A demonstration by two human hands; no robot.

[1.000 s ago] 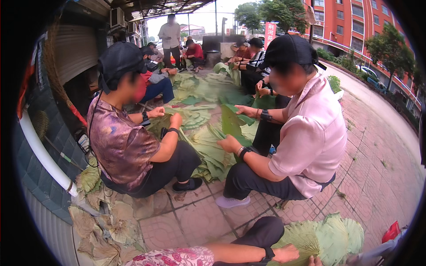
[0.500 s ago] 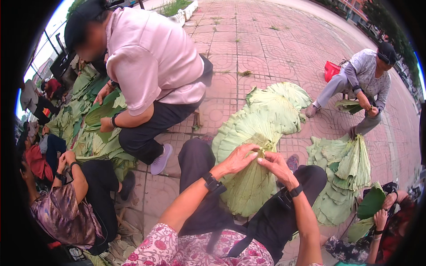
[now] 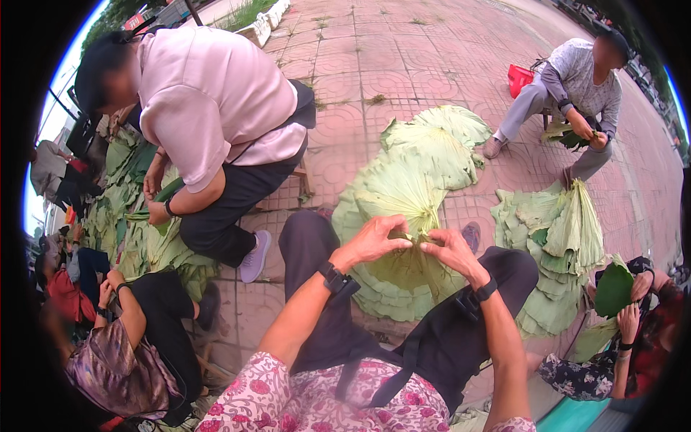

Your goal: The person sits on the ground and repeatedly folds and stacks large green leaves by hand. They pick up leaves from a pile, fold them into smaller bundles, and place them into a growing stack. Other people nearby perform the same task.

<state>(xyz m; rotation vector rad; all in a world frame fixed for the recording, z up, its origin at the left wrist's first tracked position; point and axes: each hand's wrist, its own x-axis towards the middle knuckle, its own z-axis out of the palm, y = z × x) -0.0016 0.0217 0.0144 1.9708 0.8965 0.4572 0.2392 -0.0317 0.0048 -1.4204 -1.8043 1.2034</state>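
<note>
Between my knees, my left hand (image 3: 376,239) and my right hand (image 3: 455,255) face each other, a small gap apart. Each pinches the top edge of a pale green lotus leaf (image 3: 410,277) between thumb and fingers. The leaf hangs below my fingertips over a fanned stack of lotus leaves (image 3: 443,165) on the paving. Just beyond my hands, another leaf's folds draw together into a gathered end (image 3: 426,218). The fingers partly hide the held edge.
A second leaf stack (image 3: 543,288) lies to the right. A person in pink (image 3: 219,101) handles leaves by a long heap (image 3: 119,205) at left. Another person (image 3: 586,86) sits far right beside a red bag (image 3: 520,79). More people sit at lower left and lower right.
My hands have moved slightly apart and off the gathered leaf end, which now shows beyond them. The view has shifted a little. The person in pink has lowered their hands slightly.
</note>
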